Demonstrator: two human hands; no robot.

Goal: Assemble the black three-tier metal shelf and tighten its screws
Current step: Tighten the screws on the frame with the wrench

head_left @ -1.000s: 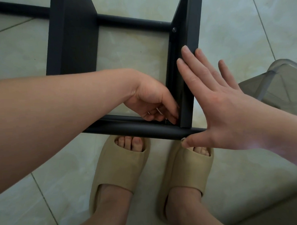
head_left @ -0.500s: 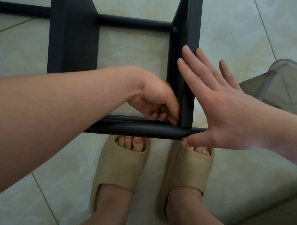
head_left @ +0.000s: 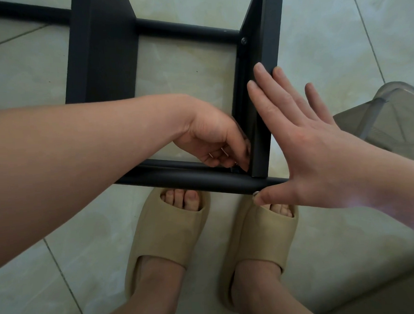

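Note:
The black metal shelf lies on its side on the floor. Its front tube (head_left: 178, 178) meets a flat upright panel (head_left: 265, 47) at a corner. My left hand (head_left: 212, 137) reaches inside that corner with its fingers curled, pinching a small part that the fingertips hide. My right hand (head_left: 319, 152) lies flat against the panel's outer face with straight fingers. Its thumb tip touches a silver screw head (head_left: 256, 193) on the front tube. A second screw (head_left: 244, 40) sits where the panel joins the rear tube (head_left: 186, 30).
Another black panel (head_left: 102, 54) stands to the left across the tubes. My feet in beige sandals (head_left: 171, 232) are just under the front tube. A translucent grey plastic container (head_left: 389, 115) sits at the right on the pale tiled floor (head_left: 326, 33).
My left hand's fingers have shifted and turned a little at the inside corner. My right hand and the shelf have stayed where they were.

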